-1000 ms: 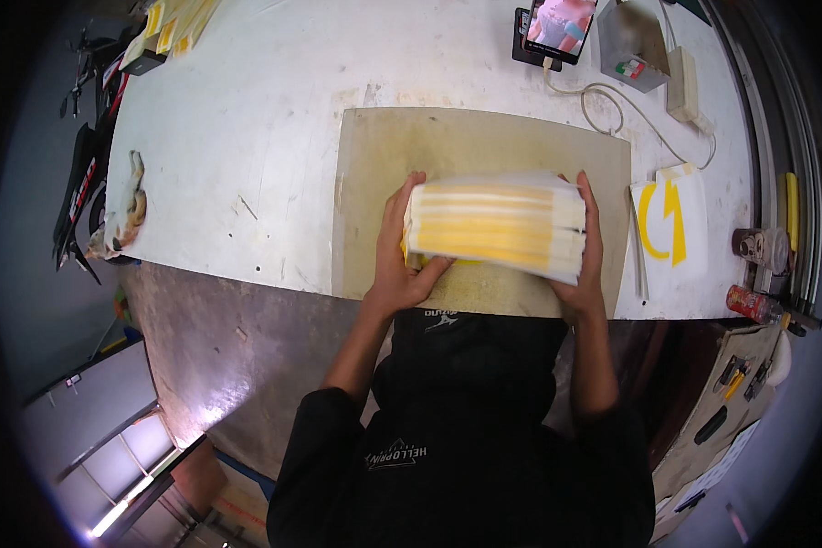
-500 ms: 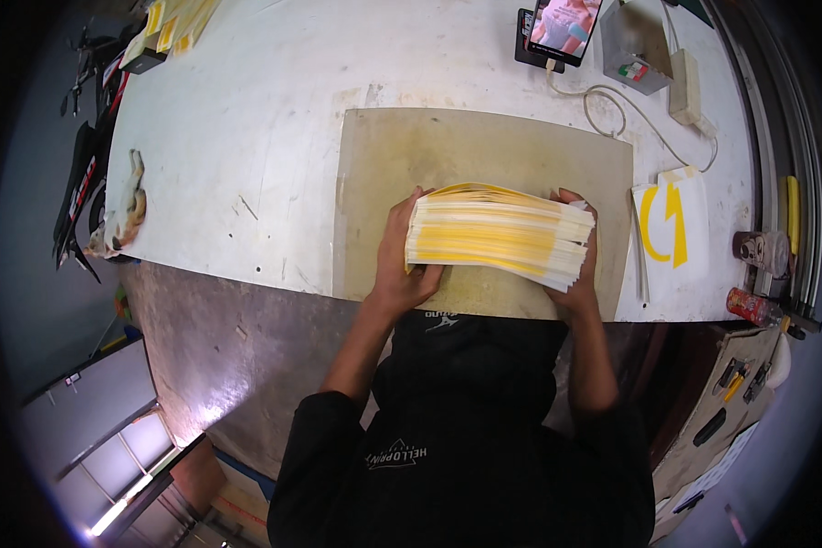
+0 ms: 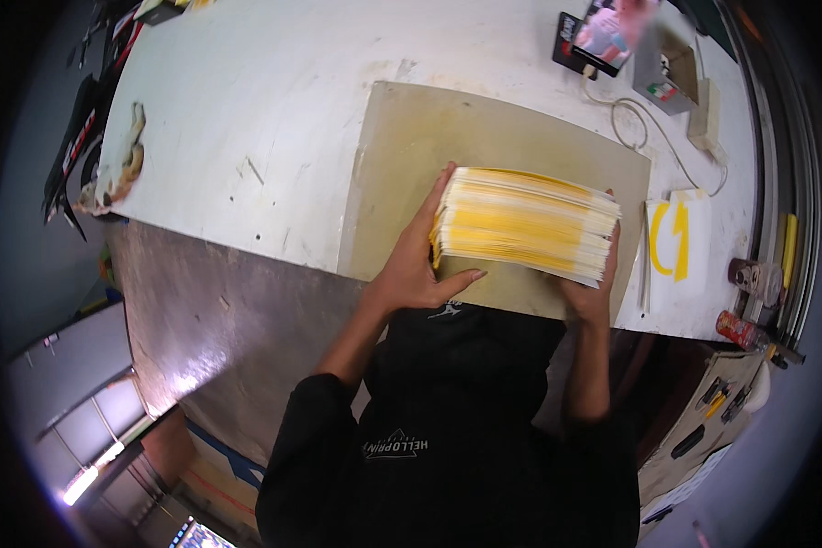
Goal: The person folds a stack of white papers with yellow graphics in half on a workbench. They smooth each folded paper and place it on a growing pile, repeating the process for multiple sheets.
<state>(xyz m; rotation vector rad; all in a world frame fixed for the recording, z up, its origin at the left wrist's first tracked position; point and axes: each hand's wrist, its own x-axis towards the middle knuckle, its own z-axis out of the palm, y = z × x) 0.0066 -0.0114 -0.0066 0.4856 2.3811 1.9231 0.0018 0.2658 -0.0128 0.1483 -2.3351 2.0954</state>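
A thick stack of white and yellow printed sheets [image 3: 525, 224] is between my two hands, its layered edges facing up toward me. My left hand [image 3: 409, 269] presses against the stack's left end, fingers along that side and thumb stretched out just below the near edge. At the right end, my right hand [image 3: 590, 297] clasps the stack; most of its fingers are hidden behind the paper. Beneath lies a translucent, yellowish mat [image 3: 475, 123] on the white table [image 3: 265, 100]. I cannot tell whether the stack touches the mat.
Right of the mat lie white sheets with yellow shapes [image 3: 690, 242]. A lit phone [image 3: 609, 35], a grey box [image 3: 664, 78], a white cable [image 3: 616, 114] and a power strip [image 3: 703, 119] are at the back right. A cat [image 3: 123, 178] lies at the table's left edge.
The stack has straightened from a bowed, fanned shape into a more even block. My left thumb has moved off its near edge and stretched out. The whole view has shifted and turned slightly.
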